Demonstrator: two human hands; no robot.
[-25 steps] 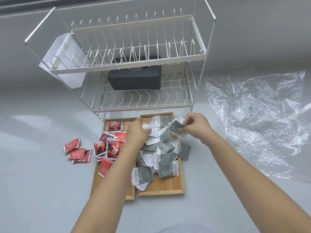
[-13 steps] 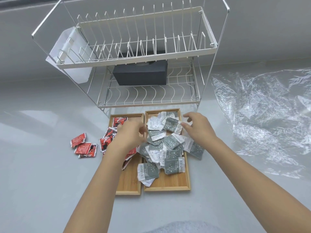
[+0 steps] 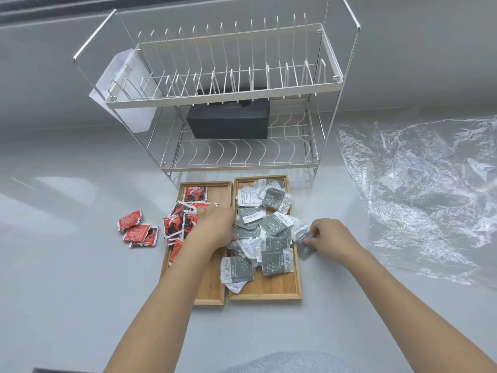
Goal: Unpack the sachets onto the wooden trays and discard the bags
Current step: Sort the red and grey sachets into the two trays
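Note:
Two wooden trays lie side by side on the grey counter. The left tray (image 3: 208,292) carries red sachets (image 3: 180,219); the right tray (image 3: 269,288) holds a heap of grey and white sachets (image 3: 274,257). My left hand (image 3: 213,226) rests palm down where the two trays meet, fingers over the red and grey packets. My right hand (image 3: 329,238) pinches a grey sachet (image 3: 304,240) that hangs over the right tray's outer edge. Three red sachets (image 3: 137,231) lie loose on the counter left of the trays.
A white two-tier wire dish rack (image 3: 223,84) stands right behind the trays, with a black box (image 3: 228,123) on its lower shelf. A crumpled clear plastic bag (image 3: 425,189) lies spread on the counter to the right.
My right hand came down from the back of the right tray to its outer right edge and took a grey sachet. My left hand shifted slightly toward the red sachets.

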